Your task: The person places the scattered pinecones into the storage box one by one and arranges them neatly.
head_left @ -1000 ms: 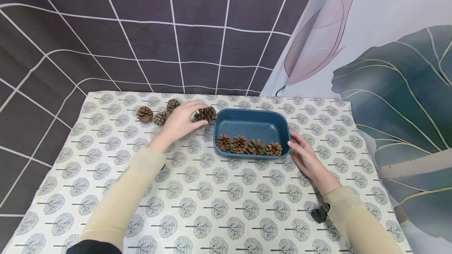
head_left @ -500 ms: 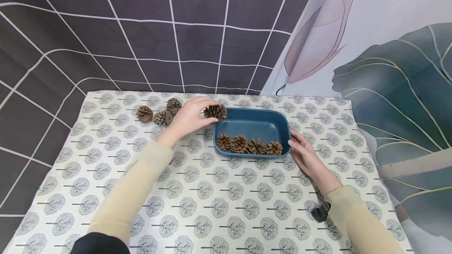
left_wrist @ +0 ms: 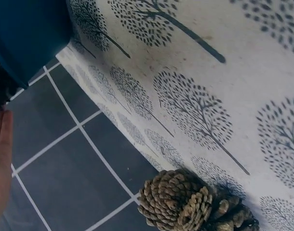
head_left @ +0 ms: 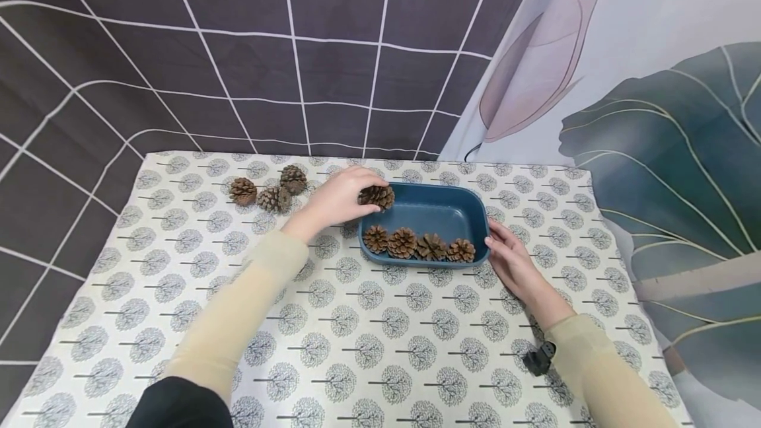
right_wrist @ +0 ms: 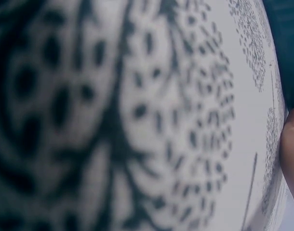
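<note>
My left hand (head_left: pixel 340 197) pinches a brown pine cone (head_left: pixel 380 197) between thumb and fingers, over the back left corner of a blue rectangular bin (head_left: pixel 436 216). In the left wrist view, that hand's fingers (left_wrist: pixel 5 132) and the dark pine cone (left_wrist: pixel 0 86) show only at the left edge, beside the bin wall. Several pine cones (head_left: pixel 402 243) stand in a row along the bin's near side. At the bin's right end my right hand (head_left: pixel 512 263) holds the wall, with the thumb at the rim; its far fingers are partly hidden.
Several loose pine cones (head_left: pixel 275 199) lie grouped at the back left of the table, left of my left hand. A tree-patterned cloth (head_left: pixel 368 322) covers the table. A dark tiled wall hanging (head_left: pixel 333 71) rises behind the back edge.
My left hand has moved right with the pine cone, from beside the bin's left end to over its back left corner. The right hand and the bin have stayed in place.
</note>
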Demonstrator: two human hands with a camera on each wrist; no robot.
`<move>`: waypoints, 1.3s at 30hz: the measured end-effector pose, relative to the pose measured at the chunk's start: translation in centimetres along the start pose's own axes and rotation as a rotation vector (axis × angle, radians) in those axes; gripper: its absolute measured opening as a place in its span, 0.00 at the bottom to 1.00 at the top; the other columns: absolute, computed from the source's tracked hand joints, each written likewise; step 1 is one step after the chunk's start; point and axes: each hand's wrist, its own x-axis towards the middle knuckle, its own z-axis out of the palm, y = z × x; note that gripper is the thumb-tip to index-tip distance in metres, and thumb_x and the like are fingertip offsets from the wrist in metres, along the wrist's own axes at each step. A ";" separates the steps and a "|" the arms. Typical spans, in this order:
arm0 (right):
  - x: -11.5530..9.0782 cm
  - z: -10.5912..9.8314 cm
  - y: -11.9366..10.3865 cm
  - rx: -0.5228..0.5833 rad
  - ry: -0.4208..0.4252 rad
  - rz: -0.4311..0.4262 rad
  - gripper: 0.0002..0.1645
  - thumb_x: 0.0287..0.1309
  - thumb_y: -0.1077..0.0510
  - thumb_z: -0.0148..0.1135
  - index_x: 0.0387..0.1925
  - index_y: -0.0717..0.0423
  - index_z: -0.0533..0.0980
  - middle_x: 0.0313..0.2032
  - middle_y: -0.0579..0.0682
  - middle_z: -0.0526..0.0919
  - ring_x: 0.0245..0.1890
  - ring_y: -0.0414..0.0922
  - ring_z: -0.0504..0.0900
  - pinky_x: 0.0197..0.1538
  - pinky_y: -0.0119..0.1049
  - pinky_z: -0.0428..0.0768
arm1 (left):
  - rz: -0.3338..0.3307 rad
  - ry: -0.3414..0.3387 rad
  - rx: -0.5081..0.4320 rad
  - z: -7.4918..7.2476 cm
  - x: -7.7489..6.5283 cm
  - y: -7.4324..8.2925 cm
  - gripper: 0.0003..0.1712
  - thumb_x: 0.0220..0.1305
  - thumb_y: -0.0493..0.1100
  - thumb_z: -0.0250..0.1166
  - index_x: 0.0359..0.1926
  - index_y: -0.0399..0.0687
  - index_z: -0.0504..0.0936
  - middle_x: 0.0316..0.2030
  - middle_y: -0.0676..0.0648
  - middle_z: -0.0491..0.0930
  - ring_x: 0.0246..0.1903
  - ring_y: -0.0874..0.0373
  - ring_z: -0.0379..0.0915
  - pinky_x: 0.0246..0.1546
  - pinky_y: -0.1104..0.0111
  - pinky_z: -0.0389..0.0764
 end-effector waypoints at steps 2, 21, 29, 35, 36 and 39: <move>0.0 0.0 0.0 0.013 0.000 -0.007 0.32 0.79 0.66 0.50 0.78 0.57 0.59 0.66 0.38 0.73 0.64 0.32 0.77 0.70 0.21 0.75 | 0.001 -0.024 0.016 0.3 0.2 0.0 0.30 0.67 0.47 0.75 0.67 0.44 0.81 0.68 0.40 0.81 0.72 0.42 0.72 0.81 0.46 0.66; 0.0 0.2 0.0 0.053 0.002 -0.023 0.27 0.78 0.68 0.51 0.72 0.50 0.67 0.66 0.38 0.75 0.64 0.33 0.78 0.71 0.22 0.76 | 0.060 -0.105 0.071 1.9 0.9 -0.6 0.28 0.65 0.45 0.76 0.64 0.43 0.84 0.66 0.42 0.83 0.72 0.45 0.73 0.82 0.52 0.65; 0.1 0.2 0.1 0.045 -0.008 -0.038 0.27 0.78 0.68 0.50 0.73 0.51 0.68 0.66 0.40 0.76 0.64 0.34 0.78 0.71 0.24 0.76 | 0.090 -0.114 0.084 2.1 1.1 -0.9 0.26 0.65 0.45 0.76 0.62 0.42 0.85 0.64 0.42 0.84 0.71 0.44 0.74 0.82 0.49 0.65; 0.1 0.1 0.2 0.055 0.005 -0.038 0.25 0.78 0.68 0.51 0.68 0.46 0.72 0.64 0.39 0.77 0.63 0.34 0.79 0.70 0.23 0.77 | 0.104 -0.137 0.122 2.1 1.5 -1.1 0.26 0.65 0.46 0.76 0.62 0.44 0.85 0.63 0.44 0.85 0.70 0.46 0.75 0.83 0.51 0.64; 0.1 0.1 0.2 0.057 0.008 -0.038 0.25 0.78 0.68 0.51 0.68 0.45 0.73 0.64 0.39 0.78 0.63 0.34 0.79 0.70 0.23 0.77 | 0.108 -0.142 0.129 2.1 1.5 -1.1 0.26 0.66 0.46 0.76 0.62 0.44 0.85 0.63 0.44 0.85 0.70 0.47 0.76 0.83 0.51 0.64; 0.0 0.1 0.1 0.058 0.014 -0.036 0.24 0.78 0.68 0.51 0.66 0.44 0.74 0.64 0.39 0.78 0.63 0.34 0.79 0.70 0.23 0.77 | 0.111 -0.154 0.139 2.0 1.6 -0.9 0.26 0.66 0.47 0.76 0.62 0.44 0.85 0.63 0.45 0.85 0.69 0.47 0.76 0.83 0.52 0.64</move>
